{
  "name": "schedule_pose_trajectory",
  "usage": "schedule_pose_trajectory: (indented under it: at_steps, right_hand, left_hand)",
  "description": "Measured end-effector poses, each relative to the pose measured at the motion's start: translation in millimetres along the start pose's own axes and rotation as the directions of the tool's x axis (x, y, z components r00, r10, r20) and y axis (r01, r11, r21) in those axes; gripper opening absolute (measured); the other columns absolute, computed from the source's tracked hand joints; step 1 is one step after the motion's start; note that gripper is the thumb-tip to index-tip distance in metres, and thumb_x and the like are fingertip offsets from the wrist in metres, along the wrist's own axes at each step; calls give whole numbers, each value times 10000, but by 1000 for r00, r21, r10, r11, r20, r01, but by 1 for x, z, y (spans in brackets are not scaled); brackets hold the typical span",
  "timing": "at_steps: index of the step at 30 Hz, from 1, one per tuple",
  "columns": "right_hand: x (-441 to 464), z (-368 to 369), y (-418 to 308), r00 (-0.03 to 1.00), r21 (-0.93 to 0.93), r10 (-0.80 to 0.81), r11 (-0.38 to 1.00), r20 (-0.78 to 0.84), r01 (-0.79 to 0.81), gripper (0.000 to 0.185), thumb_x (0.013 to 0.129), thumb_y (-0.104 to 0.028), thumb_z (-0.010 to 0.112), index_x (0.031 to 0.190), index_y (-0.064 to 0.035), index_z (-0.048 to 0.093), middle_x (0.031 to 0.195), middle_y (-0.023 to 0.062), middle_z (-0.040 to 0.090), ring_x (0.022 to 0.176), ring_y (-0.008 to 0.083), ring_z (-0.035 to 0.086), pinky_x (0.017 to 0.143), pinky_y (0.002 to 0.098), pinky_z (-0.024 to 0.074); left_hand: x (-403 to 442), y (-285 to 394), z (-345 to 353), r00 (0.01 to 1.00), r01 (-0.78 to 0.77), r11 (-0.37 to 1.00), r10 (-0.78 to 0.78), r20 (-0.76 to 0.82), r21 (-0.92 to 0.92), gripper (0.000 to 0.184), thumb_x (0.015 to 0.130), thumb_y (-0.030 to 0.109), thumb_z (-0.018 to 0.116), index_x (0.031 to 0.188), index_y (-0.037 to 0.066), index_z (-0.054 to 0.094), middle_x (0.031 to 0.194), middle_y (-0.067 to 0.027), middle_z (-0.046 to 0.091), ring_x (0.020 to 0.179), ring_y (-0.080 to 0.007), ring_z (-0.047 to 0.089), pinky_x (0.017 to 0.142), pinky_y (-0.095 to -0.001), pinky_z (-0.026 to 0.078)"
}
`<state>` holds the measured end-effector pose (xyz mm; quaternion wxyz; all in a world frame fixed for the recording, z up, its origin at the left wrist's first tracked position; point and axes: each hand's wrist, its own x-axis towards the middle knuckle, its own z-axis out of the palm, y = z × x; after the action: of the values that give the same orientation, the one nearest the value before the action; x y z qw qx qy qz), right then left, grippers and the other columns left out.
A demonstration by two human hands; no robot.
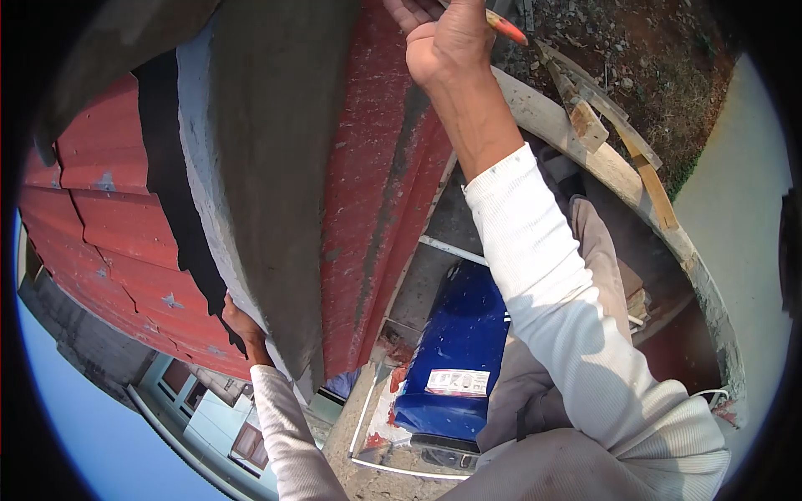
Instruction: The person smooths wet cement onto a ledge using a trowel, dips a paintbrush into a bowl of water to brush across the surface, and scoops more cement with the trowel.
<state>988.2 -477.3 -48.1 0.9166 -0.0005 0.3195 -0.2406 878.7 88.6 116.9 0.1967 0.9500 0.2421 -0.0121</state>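
Observation:
At the top of the view my right hand is closed round a tool with an orange-red handle end; the tool's other end is out of view. My left hand rests at the lower end of a rough grey ridge, against its pale edge and a ragged black strip. The left fingers are mostly hidden, so their grip is unclear. Red roofing sheets lie left of the black strip, and a red, cement-stained sheet runs along the ridge's right side.
Below are a blue container with a white label, a clear panel with a white frame, and my legs. A curved concrete edge with wooden pieces is at the right. A neighbouring building stands lower left.

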Motion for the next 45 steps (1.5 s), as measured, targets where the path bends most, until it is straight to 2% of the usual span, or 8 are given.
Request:
schedule_pose_trajectory:
  at_steps: [7,19,27,32,36,39,41,45]
  right_hand:
    - [-174,-61,69,805,-130,451,837,-385,-532,718,914,-96,699,1539,110,412,1316,214,653,1109,327,742,999,480,636]
    - [-43,60,2,976,-66,-175,981,127,185,179,957,-112,692,1047,41,672,1106,185,713,1062,349,735,1072,513,598]
    - [-184,-27,3,916,-522,394,768,-71,-371,714,1007,-131,678,1600,115,366,1329,221,674,1086,302,754,986,431,636]
    - [-215,91,-71,913,-754,231,647,337,114,621,1011,-141,740,1535,88,497,1356,182,677,1139,235,727,1013,379,618]
    - [-196,232,-111,501,-461,-9,378,866,803,429,1000,-128,750,1378,54,660,1237,142,730,1072,190,725,956,337,609]
    - [-174,336,-98,289,-293,49,181,956,939,352,964,-214,791,1221,25,762,992,99,771,934,176,741,861,327,622]
    - [-196,390,-76,543,-473,143,-343,827,811,361,1079,-302,622,1055,40,733,953,151,755,930,246,731,890,380,597]
    - [-180,447,-74,260,-180,297,-270,919,946,366,1066,-325,645,991,7,780,828,99,758,792,196,723,761,331,555]
  left_hand:
    - [6,-7,1,999,-7,997,5,-32,-72,494,1115,277,522,1033,-162,734,831,-77,762,703,-171,611,716,-386,497]
    - [14,-25,3,987,-123,989,131,-93,87,454,1102,274,579,1024,-160,684,625,-142,499,647,-161,393,620,-461,353]
    - [11,-19,4,977,-123,959,162,-139,256,467,1079,339,584,1058,-85,778,831,-237,747,764,-268,685,739,-464,469]
    - [-13,35,-2,984,83,983,-55,-169,163,486,1016,463,609,1071,50,860,1046,-229,809,1000,-404,764,912,-444,547]
    - [-20,49,-9,983,128,980,-105,-152,150,484,1006,472,595,1060,72,862,1053,-218,808,1006,-395,763,912,-459,546]
    - [-24,58,-15,982,149,981,-133,-133,122,483,1008,473,588,1036,72,855,1039,-224,799,1000,-405,757,901,-470,543]
    - [-23,54,-14,981,150,981,-132,-141,126,480,1008,466,584,1021,59,836,1035,-237,786,989,-438,741,885,-502,538]
    - [-26,62,-22,980,168,980,-154,-129,104,488,1008,464,583,1006,33,813,1031,-261,767,998,-487,713,888,-532,533]
